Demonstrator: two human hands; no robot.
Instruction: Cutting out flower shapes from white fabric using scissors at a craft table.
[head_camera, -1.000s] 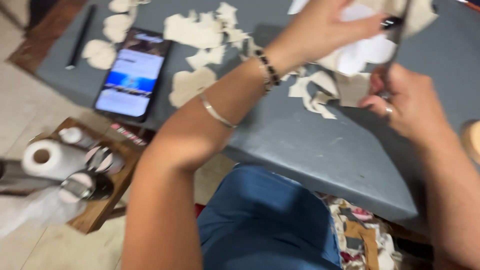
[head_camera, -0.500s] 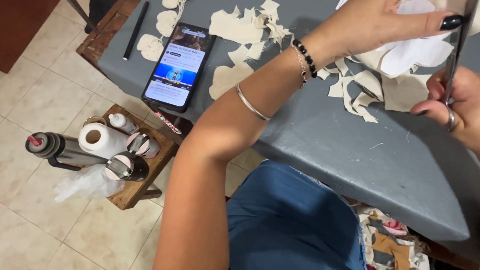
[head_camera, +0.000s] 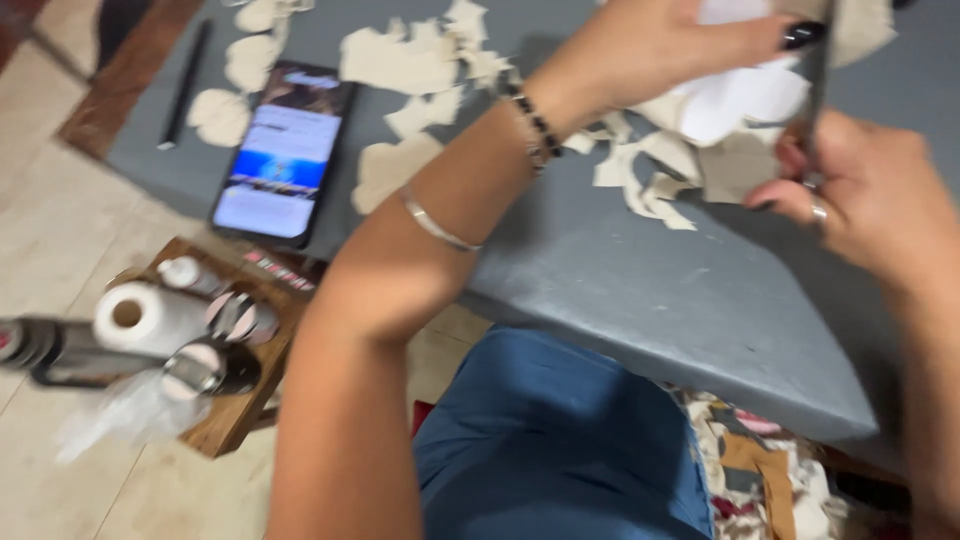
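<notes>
Grey and smooth, the counter (head_camera: 640, 300) fills the middle of the frame, with a lit phone (head_camera: 283, 155) and a dark pen (head_camera: 185, 85) at its upper left and pale cloth offcuts (head_camera: 400, 60) scattered along the top. Below it at lower left a small wooden stand (head_camera: 240, 400) carries a paper roll (head_camera: 145, 318) and some bottles. Moving right, the left hand (head_camera: 650, 45) at upper centre pinches a pale fabric piece (head_camera: 740, 110), its fingers (head_camera: 790, 35) closed on the upper edge so the piece hangs just beneath them. At far right the right hand (head_camera: 870, 190) is clenched around what looks like scissors (head_camera: 815, 95), only a thin dark blade showing through the blur; the fabric lies between the two hands, touching the blade. To cut well, the left hand would likely need to keep the cloth taut and turn it into the blade, with fingertips clear of the cutting line and short bites along the outline.
</notes>
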